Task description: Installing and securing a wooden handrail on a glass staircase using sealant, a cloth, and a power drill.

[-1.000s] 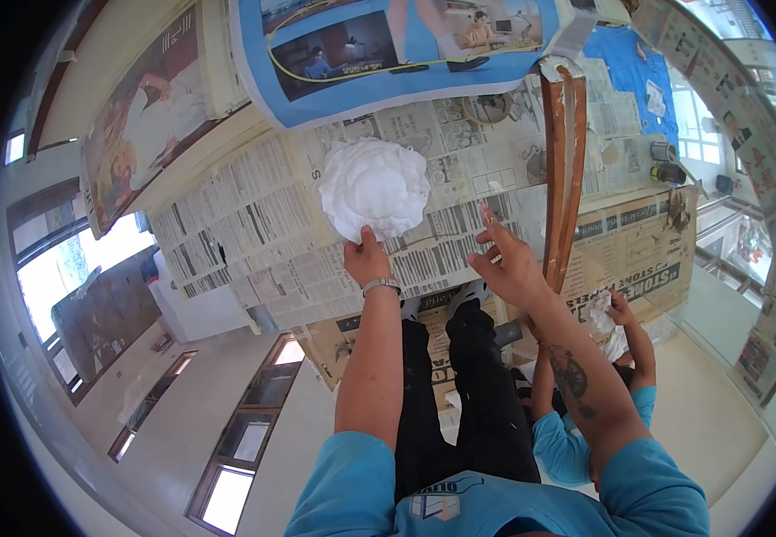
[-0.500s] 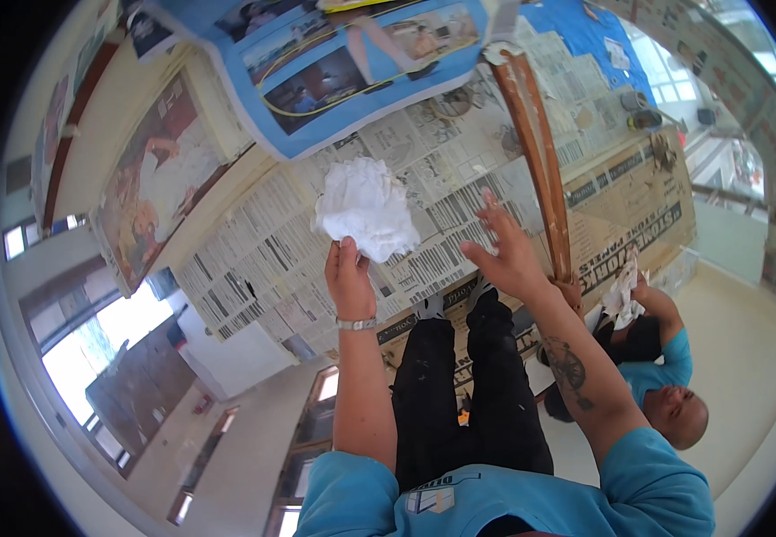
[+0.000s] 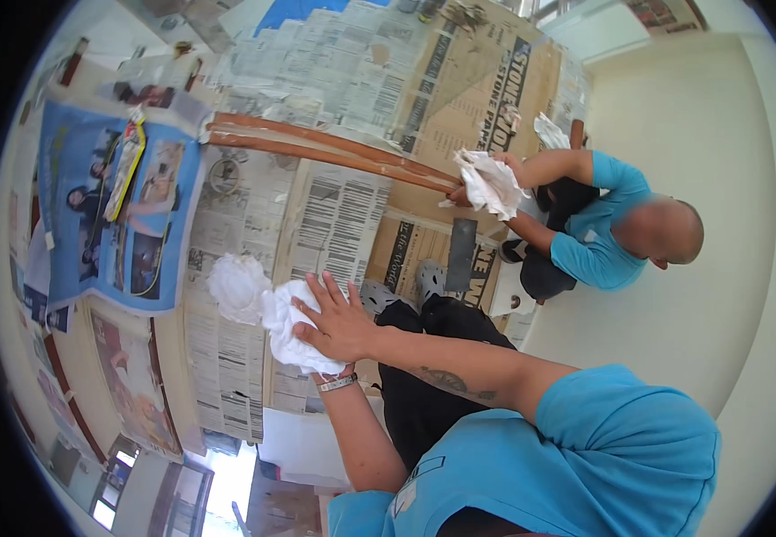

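Observation:
My right hand (image 3: 334,318) lies spread, fingers apart, on a folded white cloth (image 3: 285,349). My left hand (image 3: 341,367), with a metal watch at the wrist, is beneath the cloth, its fingers hidden. Just left of the cloth, a second crumpled white wad (image 3: 238,286) rests on the newspaper covering (image 3: 334,233), touching or almost touching the first.
A co-worker (image 3: 603,233) in blue crouches at the right, holding a crumpled white piece (image 3: 486,183). A brown wooden strip (image 3: 316,148) crosses the newspapers. Printed blue sheet (image 3: 66,259), with a yellow item, lies at the left. Cardboard (image 3: 451,80) runs along the far right side.
My view has swung round. My right hand has moved from mid-air onto white cloth above my left hand, whose fingers became hidden. A second white wad now shows separately. The co-worker's white piece moved.

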{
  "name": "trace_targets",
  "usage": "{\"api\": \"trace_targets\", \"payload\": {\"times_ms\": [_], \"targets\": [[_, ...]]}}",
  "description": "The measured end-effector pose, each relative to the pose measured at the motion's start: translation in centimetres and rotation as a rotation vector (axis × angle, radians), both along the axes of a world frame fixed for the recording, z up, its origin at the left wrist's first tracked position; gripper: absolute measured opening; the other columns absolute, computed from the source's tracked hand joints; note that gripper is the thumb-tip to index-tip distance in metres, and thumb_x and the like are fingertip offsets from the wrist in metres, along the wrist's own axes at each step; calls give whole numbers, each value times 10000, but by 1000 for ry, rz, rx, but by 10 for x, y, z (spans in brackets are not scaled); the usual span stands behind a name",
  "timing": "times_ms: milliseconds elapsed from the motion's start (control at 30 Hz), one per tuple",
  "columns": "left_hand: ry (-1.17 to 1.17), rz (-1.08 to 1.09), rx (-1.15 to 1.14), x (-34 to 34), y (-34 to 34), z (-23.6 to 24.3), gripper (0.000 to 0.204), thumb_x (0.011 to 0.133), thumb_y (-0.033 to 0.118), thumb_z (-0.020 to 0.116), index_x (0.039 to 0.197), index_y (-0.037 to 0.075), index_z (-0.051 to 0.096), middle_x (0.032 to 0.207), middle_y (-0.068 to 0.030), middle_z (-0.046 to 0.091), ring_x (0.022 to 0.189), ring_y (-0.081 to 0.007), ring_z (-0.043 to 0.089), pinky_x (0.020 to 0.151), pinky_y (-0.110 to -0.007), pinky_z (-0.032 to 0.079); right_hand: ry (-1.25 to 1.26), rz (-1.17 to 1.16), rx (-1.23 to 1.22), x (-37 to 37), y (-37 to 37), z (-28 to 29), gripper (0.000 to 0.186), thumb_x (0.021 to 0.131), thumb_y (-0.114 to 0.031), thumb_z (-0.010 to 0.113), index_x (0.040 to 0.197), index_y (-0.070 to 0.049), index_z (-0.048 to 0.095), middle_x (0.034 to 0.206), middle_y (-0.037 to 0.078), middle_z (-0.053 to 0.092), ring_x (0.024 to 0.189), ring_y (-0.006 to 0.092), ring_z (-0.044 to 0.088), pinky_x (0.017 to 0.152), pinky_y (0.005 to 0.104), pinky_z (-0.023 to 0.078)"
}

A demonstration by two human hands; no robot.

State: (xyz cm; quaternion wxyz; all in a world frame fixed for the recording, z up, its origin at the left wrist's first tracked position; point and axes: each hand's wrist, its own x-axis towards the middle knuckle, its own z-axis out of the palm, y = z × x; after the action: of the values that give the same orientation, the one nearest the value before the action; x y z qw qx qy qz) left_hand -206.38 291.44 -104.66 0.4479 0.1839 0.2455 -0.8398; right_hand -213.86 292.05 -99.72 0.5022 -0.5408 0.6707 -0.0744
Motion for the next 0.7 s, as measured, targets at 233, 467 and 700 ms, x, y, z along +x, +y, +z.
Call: {"api": "trace_targets", "payload": {"times_ms": [233,467,700], "targets": [[-213,-192,53,-102,49,-28,585,959,533,359,1416,167,358,1415,-96,413,1213,-333,476,994,-549,394,-161,-180,250,-116,84,-15,708,939,-657,193,1429,-214,450,1605,78,-3,1452,383,-99,1129,587,-30],[-460,-315,50,-178,108,-21,562,955,552,349,1394,204,384,1389,-82,433,1185,-333,490,952,-578,412,-398,-460,177,-192,135,-12,632,964,-582,285,1333,-154,567,1612,20,5,1454,383,-101,1101,634,-3],[-721,-343,53,-236,138,-8,551,950,572,349,1350,202,433,1343,-75,470,1164,-335,499,923,-591,432,-479,-513,-48,-243,180,-3,501,1007,-422,348,1203,-67,642,1587,130,130,1446,419,36,1162,503,8]]}}
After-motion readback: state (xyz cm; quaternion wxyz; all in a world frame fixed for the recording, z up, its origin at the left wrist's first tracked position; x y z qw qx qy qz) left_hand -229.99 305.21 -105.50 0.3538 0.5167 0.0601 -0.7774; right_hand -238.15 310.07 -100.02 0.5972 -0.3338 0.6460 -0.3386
